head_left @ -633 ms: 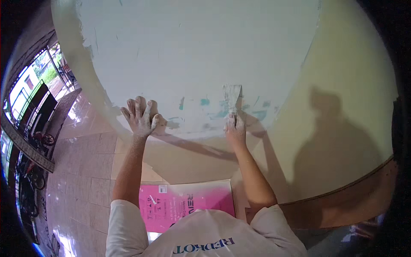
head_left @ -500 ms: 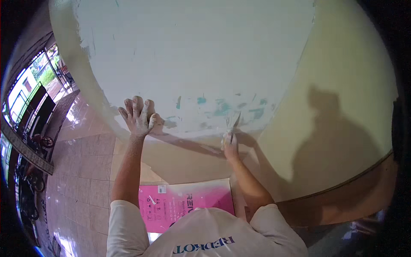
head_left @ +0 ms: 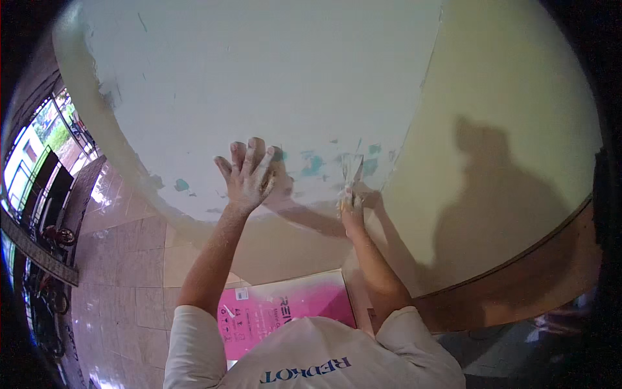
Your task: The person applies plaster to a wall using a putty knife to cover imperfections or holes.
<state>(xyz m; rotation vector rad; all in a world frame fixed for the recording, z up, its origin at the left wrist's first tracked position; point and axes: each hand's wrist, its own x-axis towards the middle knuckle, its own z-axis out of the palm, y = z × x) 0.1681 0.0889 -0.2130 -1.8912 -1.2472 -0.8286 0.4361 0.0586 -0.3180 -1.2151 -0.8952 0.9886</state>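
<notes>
A rounded area of white filler (head_left: 259, 78) covers much of the wall before me, with several teal spots (head_left: 312, 165) showing along its lower part. My left hand (head_left: 248, 176), dusty with white powder, rests with fingers spread on that surface, left of most of the spots. Closed around the handle of a putty knife (head_left: 353, 167) is my right hand (head_left: 351, 209). The knife's blade points up and lies at the wall among the teal spots; the handle is mostly hidden by my fingers.
A pink cardboard box (head_left: 285, 311) lies on the tiled floor (head_left: 123, 259) below my arms. Cream wall (head_left: 518, 97) with my shadow extends to the right, above a brown baseboard (head_left: 518, 279). Motorbikes (head_left: 52, 292) and a dark gate (head_left: 48, 178) are at far left.
My left hand has shifted right along the wall, uncovering a teal spot to its left. My right hand has moved the putty knife slightly up. The view has turned a little.
</notes>
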